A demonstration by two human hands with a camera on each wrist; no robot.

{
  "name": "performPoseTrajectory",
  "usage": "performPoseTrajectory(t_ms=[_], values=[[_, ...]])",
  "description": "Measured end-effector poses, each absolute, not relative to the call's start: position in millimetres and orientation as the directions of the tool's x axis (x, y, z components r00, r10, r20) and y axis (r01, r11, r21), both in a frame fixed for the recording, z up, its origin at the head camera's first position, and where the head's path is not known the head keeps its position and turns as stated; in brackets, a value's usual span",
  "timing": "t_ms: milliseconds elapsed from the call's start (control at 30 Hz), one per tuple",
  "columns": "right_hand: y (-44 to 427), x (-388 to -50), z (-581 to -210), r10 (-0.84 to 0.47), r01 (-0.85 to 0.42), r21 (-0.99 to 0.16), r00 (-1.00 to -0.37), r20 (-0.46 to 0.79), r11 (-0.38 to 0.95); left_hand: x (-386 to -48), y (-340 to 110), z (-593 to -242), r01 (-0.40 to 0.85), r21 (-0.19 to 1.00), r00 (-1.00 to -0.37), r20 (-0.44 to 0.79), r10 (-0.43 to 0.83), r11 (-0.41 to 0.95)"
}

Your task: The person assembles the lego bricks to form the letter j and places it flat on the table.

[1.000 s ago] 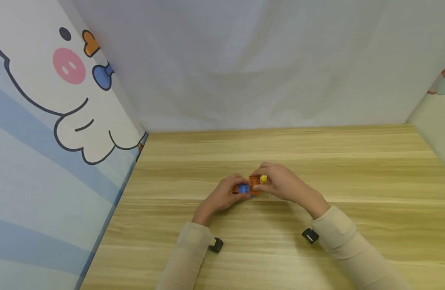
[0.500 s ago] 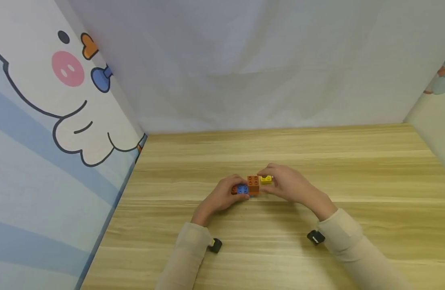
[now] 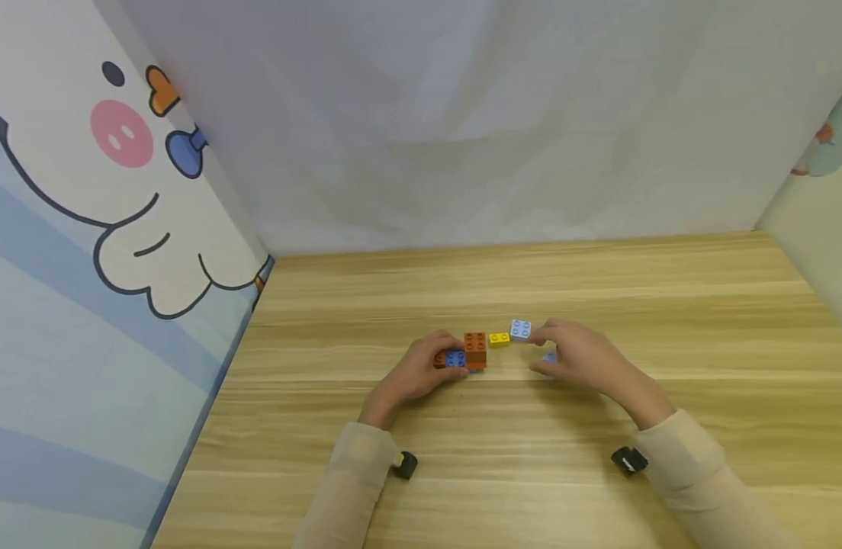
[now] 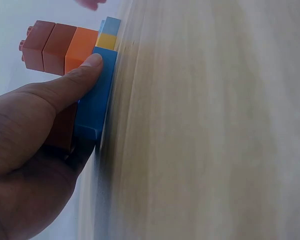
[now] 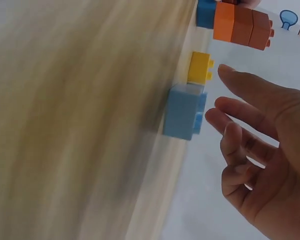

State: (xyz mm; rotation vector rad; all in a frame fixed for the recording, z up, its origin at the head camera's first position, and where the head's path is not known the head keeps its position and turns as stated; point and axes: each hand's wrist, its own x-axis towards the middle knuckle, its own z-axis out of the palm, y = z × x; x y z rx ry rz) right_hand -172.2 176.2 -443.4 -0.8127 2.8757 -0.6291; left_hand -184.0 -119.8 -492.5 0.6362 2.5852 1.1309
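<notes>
On the table, my left hand (image 3: pixel 417 370) grips a toy brick build, its thumb (image 4: pixel 82 80) pressed to the long blue brick (image 4: pixel 96 95) at the base. An orange brick (image 4: pixel 81 46) and two brown bricks (image 4: pixel 42 45) are stacked at the build's right end, in the head view. My right hand (image 3: pixel 589 357) hovers over a light blue brick (image 3: pixel 550 357), fingers apart and holding nothing. Part of that brick is hidden by the hand. Another light blue brick (image 3: pixel 520 330) lies just left of the fingertips. Between it and the build sits a small yellow brick (image 3: pixel 499 339).
The wooden table (image 3: pixel 503 473) meets a pale curtain (image 3: pixel 503 137) at the back. A cartoon-printed panel (image 3: pixel 64 305) stands along the left side. Black wrist cameras (image 3: pixel 629 460) are worn on both arms.
My right hand has let go of the top brown brick on the stack and moved right, uncovering the yellow brick and the light blue ones. My left hand keeps its grip in place.
</notes>
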Motion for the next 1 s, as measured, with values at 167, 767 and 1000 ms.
performPoseTrajectory(t_ms=[167, 767, 1000], values=[[183.4, -167.6, -447.9, -0.453, -0.426, -0.365, -0.891, 0.012, 0.828, -183.1, -119.6, -490.7, 0.276, 0.748, -0.879, -0.058, 0.473, 0.604], [183.4, -162.7, -449.5, -0.357, -0.314, -0.35, -0.932, -0.065, 0.883, -182.1, -119.8, -490.5, 0.282, 0.743, -0.876, -0.059, 0.479, 0.607], [176.8, -161.5, -445.9, -0.397, -0.373, -0.355, -0.918, 0.006, 0.857, -182.2, -120.3, -491.2, 0.282, 0.744, -0.875, -0.06, 0.481, 0.605]])
